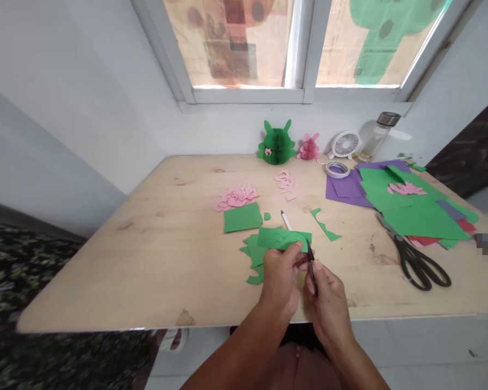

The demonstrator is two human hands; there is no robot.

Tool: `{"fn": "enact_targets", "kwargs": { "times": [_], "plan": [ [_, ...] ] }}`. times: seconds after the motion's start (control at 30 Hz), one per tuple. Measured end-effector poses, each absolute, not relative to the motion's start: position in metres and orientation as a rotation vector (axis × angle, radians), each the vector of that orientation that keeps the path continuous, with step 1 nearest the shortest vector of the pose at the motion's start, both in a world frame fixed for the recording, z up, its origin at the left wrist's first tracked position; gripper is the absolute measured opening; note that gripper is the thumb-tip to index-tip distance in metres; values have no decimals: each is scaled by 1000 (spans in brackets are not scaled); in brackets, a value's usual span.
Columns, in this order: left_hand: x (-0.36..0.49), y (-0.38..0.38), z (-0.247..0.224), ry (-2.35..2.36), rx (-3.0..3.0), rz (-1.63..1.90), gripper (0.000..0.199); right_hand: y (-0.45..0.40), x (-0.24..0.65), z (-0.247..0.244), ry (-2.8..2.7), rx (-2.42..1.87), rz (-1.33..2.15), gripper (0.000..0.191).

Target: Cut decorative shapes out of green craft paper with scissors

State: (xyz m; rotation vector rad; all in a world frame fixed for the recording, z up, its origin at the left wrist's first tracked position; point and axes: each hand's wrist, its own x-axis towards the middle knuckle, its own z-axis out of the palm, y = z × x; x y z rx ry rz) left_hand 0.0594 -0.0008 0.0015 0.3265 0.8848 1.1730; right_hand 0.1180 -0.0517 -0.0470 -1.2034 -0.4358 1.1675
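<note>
My left hand [282, 276] pinches a strip of green paper [270, 237] with curved outlines drawn on it. In my right hand [329, 295] is a small pair of dark scissors [311, 265], its blades at the strip's right end. Jagged green paper scraps [254, 252] lie partly under the strip and my left hand. A white pen [285, 219] lies just beyond the strip, its lower end hidden. Farther off is a green paper rectangle [243, 218], with a small green piece [267, 216] beside it. A curved green offcut [325, 225] lies to the right.
Pink paper cutouts [239, 197] are heaped beyond the rectangle. Large black-handled scissors [415, 260] lie at right, near stacked coloured paper [423, 219] and a tape roll [337, 170]. Along the wall stand a green paper figure [277, 145], a pink one [308, 148], a fan [345, 144] and a bottle [379, 138].
</note>
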Motion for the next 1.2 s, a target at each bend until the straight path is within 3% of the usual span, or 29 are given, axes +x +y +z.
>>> {"fn": "enact_targets", "kwargs": {
  "times": [1.2],
  "plan": [
    [60,0,8,929,429,1153,14,-51,121,-50,-505,-1262,1139,40]
  ]
}}
